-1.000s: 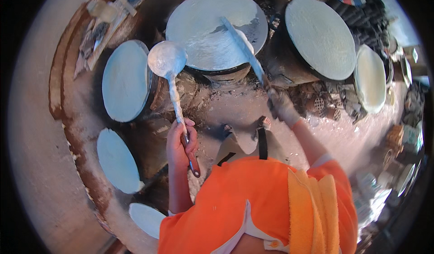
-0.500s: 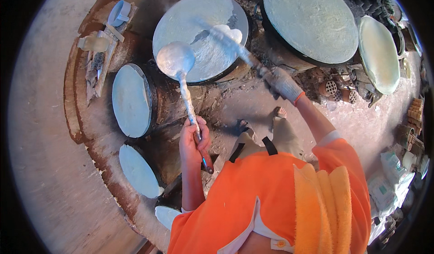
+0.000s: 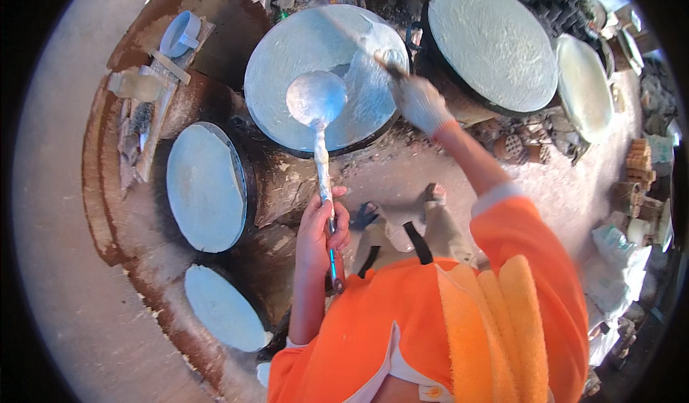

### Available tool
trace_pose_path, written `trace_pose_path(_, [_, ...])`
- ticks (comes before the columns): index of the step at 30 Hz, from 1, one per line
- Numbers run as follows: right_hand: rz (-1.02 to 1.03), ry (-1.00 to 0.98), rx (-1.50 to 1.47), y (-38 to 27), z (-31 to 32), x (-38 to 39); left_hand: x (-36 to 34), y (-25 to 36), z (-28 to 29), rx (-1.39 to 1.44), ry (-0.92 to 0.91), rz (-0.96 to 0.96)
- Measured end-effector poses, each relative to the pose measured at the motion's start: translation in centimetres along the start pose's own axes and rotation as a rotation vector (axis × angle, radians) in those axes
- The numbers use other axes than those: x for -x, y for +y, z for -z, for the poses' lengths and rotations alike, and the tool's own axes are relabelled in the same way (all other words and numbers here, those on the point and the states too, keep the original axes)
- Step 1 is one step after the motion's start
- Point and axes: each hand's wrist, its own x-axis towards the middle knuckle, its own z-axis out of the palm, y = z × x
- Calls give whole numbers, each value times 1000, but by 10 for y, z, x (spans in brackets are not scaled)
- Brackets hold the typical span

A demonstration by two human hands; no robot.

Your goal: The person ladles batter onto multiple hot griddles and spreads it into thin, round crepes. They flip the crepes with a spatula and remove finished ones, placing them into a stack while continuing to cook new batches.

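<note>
The bare left hand (image 3: 321, 223) has its fingers curled round the handle of the ladle (image 3: 316, 97), whose bowl now overlaps the lower middle of the griddle (image 3: 308, 152); a second ago it was at the left edge. The gloved right hand (image 3: 423, 105) grips the scraper (image 3: 391, 67), its blade blurred over the griddle. That hand has moved up from well below the griddle to its right rim. Pale batter (image 3: 280, 58) covers most of the griddle; the thick white pool seen earlier at the right now looks thinner.
</note>
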Motion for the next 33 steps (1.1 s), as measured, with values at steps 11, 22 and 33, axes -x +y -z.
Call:
trace_pose_path(11, [-207, 214, -270, 16, -69, 102, -8, 42, 45, -15, -167, 34])
trace_pose_path(22, [192, 178, -433, 59, -147, 38, 9, 47, 29, -31, -48, -56])
trace_pose_path(33, [443, 148, -487, 56, -107, 52, -111, 112, 1, -302, 96, -90])
